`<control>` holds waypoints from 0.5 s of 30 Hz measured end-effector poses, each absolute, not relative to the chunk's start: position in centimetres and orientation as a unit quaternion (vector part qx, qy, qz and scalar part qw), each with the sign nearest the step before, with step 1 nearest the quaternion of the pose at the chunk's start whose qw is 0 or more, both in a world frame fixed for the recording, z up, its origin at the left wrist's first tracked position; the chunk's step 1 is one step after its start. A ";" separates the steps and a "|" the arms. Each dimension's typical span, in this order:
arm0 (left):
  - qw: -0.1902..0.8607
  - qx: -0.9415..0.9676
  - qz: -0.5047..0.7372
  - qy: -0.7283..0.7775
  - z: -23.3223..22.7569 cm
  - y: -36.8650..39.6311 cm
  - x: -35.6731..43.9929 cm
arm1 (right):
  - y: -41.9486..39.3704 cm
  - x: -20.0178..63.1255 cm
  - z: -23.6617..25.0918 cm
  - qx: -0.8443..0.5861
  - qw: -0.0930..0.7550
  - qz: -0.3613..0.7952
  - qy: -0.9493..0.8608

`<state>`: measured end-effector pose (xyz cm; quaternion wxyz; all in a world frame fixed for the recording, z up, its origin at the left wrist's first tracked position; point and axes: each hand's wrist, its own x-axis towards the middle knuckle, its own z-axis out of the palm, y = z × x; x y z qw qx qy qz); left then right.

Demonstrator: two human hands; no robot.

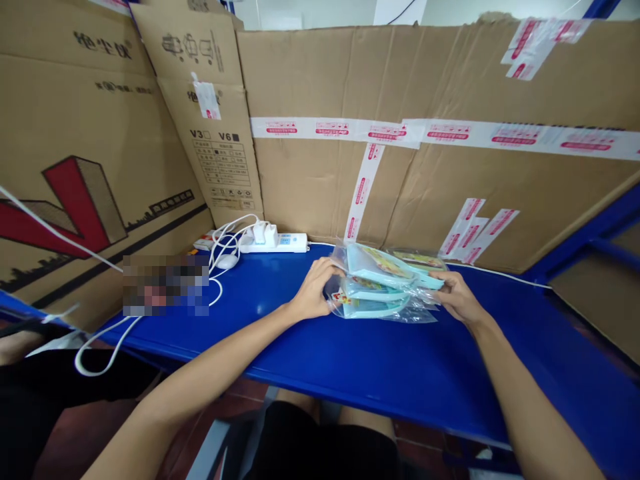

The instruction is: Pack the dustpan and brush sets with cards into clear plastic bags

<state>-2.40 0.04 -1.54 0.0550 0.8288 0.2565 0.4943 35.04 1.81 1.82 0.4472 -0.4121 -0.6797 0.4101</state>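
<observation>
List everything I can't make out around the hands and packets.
All in the head view:
- Packets: exact number unclear; they overlap, and the top packet covers much of the lower faces.
- Left hand: fingertips partly obscured by packets and plastic.
- Right arm: upper end cut off by the bottom edge.
- Pixelated patch: contents blurred out.

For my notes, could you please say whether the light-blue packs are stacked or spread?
Stacked: the packs lie layered between left hand and right hand.

Cardboard panel point(204, 123) — "V3", "V6".
</observation>
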 end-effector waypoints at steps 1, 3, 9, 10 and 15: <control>0.062 0.830 0.492 0.254 -1.5 0.0 -2.4 | 1.9 35.1 1.7 -0.413 0.449 0.416 -0.675; 0.070 0.832 0.490 0.250 -1.5 0.0 -2.4 | 2.0 35.0 1.5 -0.412 0.455 0.430 -0.662; 0.097 0.803 0.525 0.264 -1.5 -0.3 -2.1 | 1.8 34.4 1.7 -0.403 0.470 0.452 -0.642; 0.104 0.805 0.520 0.266 -1.6 -0.3 -2.1 | 1.9 34.4 1.7 -0.400 0.470 0.455 -0.642; 0.113 0.817 0.499 0.266 -1.9 -0.1 -2.1 | 2.0 34.5 1.6 -0.385 0.465 0.463 -0.649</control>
